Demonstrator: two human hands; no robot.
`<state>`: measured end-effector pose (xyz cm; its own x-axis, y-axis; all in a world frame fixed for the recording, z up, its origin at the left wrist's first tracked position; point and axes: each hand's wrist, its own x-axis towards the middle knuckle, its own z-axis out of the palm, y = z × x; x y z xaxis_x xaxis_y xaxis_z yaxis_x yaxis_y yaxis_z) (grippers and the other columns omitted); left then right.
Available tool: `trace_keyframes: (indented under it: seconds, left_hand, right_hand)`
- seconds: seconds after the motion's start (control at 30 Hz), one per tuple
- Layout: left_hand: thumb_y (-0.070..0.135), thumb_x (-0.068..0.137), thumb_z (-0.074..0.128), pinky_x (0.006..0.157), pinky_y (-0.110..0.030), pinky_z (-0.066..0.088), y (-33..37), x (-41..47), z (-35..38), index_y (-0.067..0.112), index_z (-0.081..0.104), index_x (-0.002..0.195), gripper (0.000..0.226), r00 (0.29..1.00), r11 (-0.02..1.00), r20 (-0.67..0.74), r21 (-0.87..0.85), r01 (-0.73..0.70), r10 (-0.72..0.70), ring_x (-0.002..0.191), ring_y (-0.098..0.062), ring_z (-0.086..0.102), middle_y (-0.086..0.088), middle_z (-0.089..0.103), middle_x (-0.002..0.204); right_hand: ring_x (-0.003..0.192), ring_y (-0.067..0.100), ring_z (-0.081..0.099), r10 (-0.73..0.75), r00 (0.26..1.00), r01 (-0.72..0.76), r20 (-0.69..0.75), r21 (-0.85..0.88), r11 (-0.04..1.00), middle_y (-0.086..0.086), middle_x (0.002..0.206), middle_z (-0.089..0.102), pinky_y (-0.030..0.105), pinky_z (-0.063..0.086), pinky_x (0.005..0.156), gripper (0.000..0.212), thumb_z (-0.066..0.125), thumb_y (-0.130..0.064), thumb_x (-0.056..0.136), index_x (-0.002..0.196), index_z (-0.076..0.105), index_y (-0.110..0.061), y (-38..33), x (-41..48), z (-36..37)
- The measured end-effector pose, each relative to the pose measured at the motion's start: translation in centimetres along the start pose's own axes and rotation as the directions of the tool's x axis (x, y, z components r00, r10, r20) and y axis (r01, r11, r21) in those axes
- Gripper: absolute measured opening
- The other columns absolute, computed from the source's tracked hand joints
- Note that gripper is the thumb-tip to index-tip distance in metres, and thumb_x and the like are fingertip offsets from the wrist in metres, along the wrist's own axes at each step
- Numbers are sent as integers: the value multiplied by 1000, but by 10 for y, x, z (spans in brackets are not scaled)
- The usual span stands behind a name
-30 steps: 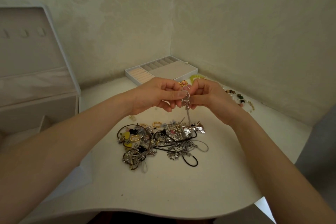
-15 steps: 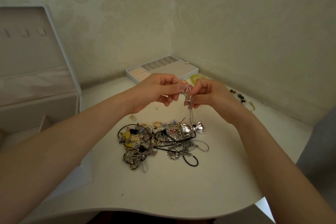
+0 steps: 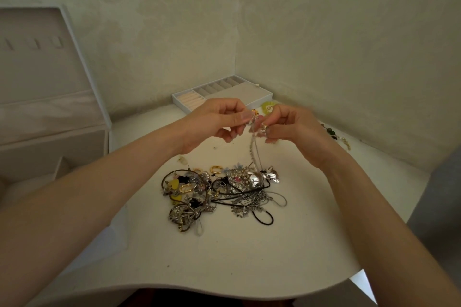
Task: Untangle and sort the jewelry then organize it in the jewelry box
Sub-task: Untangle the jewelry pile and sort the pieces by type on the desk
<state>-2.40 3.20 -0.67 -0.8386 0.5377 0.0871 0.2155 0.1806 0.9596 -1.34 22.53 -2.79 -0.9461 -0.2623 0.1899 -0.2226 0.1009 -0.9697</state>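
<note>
Untangling in hand. Left hand (image 3: 219, 119) and right hand (image 3: 291, 127) each pinch the top of a silver chain (image 3: 254, 149) in curled fingers (image 3: 243, 116) above the worktop (image 3: 249, 257); its lower end lies in the tangled pile (image 3: 219, 192). Next, judged: gentle lifting free, then the far tray (image 3: 252, 92).

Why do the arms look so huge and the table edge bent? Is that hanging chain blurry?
Head view: the wide-angle lens stretches the forearms toward the frame's edges and bows the table rim; head view again, the light is dim, yellowish and soft; the chain is thin and smeared, while the pile below looks sharper, with glints on silver pieces.
</note>
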Motion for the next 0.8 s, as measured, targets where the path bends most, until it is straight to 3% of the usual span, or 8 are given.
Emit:
trace_keyframes:
  seconds: [0.1,0.23,0.33,0.47,0.7,0.8]
  left_hand:
    - [24,80,61,53,-16,44,-1,1,-1,14,58,77,11,999,999,-18,22,-26,26,53,-5,49,7,57,59]
    - [28,74,64,51,-15,42,-2,1,0,15,61,76,14,998,999,-43,36,-38,40,51,-4,48,5,57,59]
    - [19,85,61,51,-15,42,-4,1,0,13,61,78,9,999,998,-45,51,-24,27,51,-4,48,4,59,60]
    - [23,88,54,52,-16,42,-3,1,2,13,58,78,15,1000,1000,1,20,24,-24,51,-5,47,5,53,59]
    - [23,90,48,49,-18,31,-1,-2,3,25,61,63,30,967,992,219,41,121,-127,48,-8,34,4,42,53]
    - [23,92,49,50,-18,33,-1,-1,3,18,55,68,26,980,988,137,67,137,-145,48,-8,36,4,44,54]
  right_hand:
    - [69,9,64,-18,1000,18,12,69,997,1,84,73,23,47,59,21,66,11,72,69,57,-8,-1,0,-1]
    - [55,16,63,14,996,-31,89,191,981,3,76,71,22,48,51,15,68,-1,66,73,54,-5,-2,-1,1]
    - [56,20,66,14,988,-44,151,200,979,11,75,70,24,52,52,12,64,-1,70,75,54,-4,0,-1,10]
    - [55,19,63,-35,986,5,166,175,985,12,68,68,24,51,53,16,61,9,79,75,53,-3,5,2,12]
    - [44,16,50,-2,963,-24,268,95,995,7,55,61,20,37,42,14,60,6,67,70,51,-3,7,-1,14]
    - [44,15,50,24,971,-28,237,11,1000,11,60,65,20,38,43,19,64,10,72,69,55,-6,5,-1,12]
